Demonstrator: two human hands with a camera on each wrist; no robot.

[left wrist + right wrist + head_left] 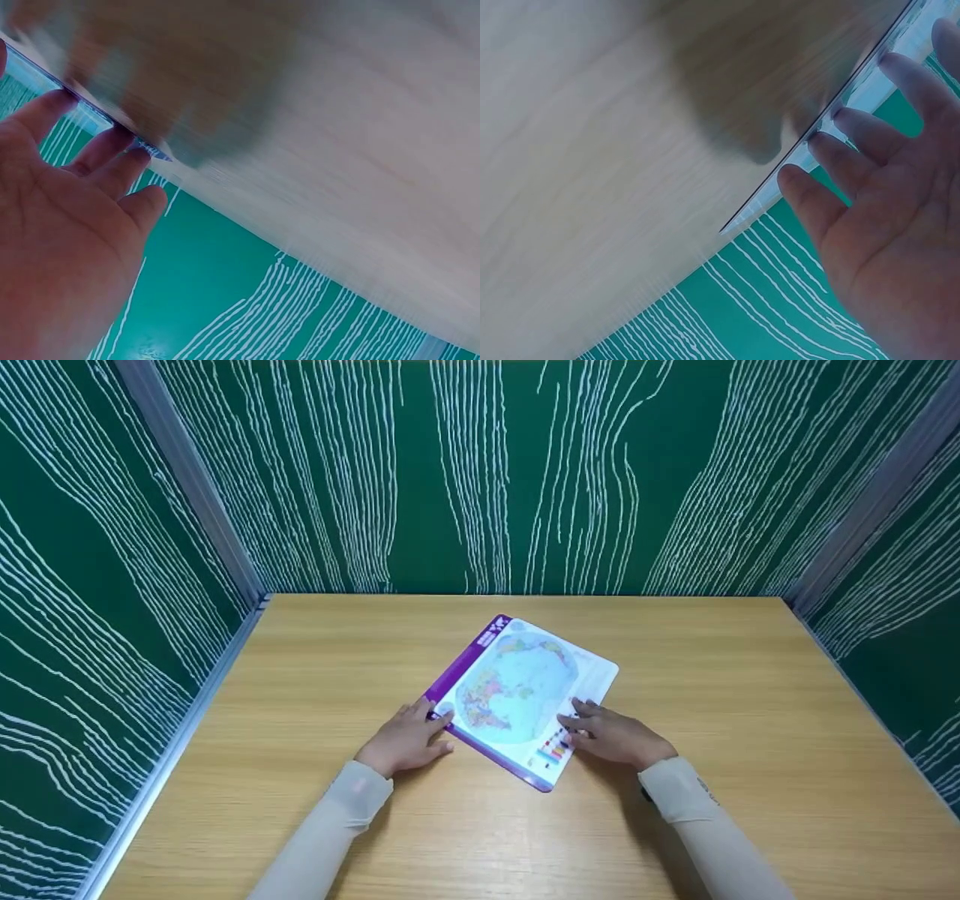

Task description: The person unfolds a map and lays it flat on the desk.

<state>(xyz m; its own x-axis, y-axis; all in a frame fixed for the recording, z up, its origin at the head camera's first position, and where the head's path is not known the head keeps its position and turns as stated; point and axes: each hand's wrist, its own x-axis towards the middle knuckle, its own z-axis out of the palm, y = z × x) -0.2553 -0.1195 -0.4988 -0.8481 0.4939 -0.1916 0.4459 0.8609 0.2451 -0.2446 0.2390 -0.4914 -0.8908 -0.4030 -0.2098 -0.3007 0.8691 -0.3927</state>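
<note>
A thin flat world map sheet [521, 690] with a purple border lies turned at an angle on the wooden table. My left hand [409, 739] touches its left corner, fingers extended over the purple edge and the thumb apart from it. On the opposite side, my right hand [611, 733] rests its fingertips on the white margin beside the small coloured legend. The left wrist view shows the left fingers [112, 161] spread along the sheet's edge. Similarly, the right fingers [855, 150] reach across the sheet's thin edge in the right wrist view.
The wooden table [750, 697] stretches around the sheet on all sides. Green panels [465, 472] with wavy white lines enclose it at the back and both sides, joined by grey metal posts [195, 472] at the back corners.
</note>
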